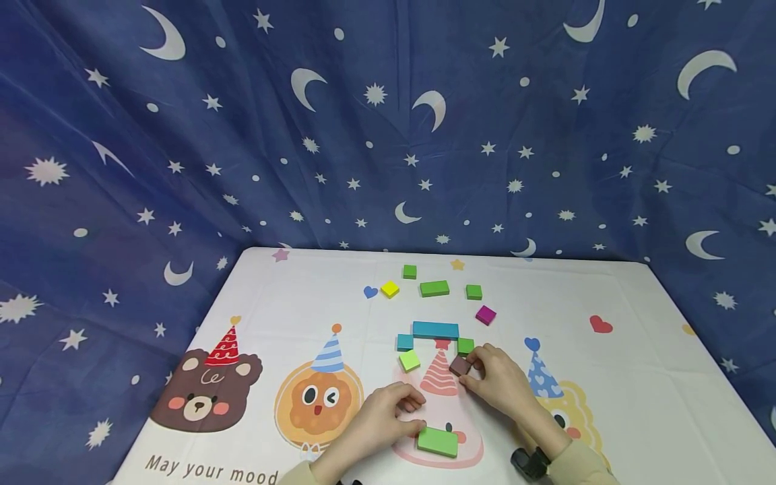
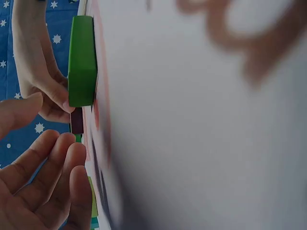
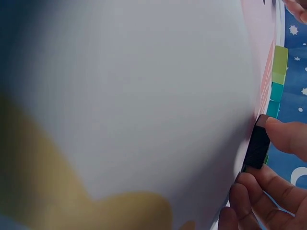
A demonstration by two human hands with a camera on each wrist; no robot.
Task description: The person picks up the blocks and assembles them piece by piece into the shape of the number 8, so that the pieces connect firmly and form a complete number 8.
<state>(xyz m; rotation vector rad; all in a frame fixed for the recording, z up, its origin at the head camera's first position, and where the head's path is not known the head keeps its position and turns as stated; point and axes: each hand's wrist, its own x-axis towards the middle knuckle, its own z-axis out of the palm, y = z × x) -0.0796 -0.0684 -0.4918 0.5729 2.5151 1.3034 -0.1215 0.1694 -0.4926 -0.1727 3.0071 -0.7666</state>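
Observation:
My right hand [image 1: 498,378] pinches a small brown block [image 1: 460,366] between thumb and fingers, low at the tabletop. In the right wrist view the thumb is on one end of the dark brown block [image 3: 258,143] and the fingertips at the other. A green block [image 1: 465,347] lies just behind it. My left hand [image 1: 388,412] is relaxed with nothing in its grasp, its thumb tip beside a long light green block [image 1: 438,442]. The left wrist view shows the fingers apart from that green block [image 2: 82,61].
A long blue block [image 1: 435,330], a small blue block [image 1: 405,343] and a lime block [image 1: 409,361] form a curve with the green one. Farther back lie a yellow block [image 1: 390,289], a magenta block [image 1: 486,315] and several green blocks [image 1: 434,288]. A starry curtain [image 1: 388,135] hangs behind the table.

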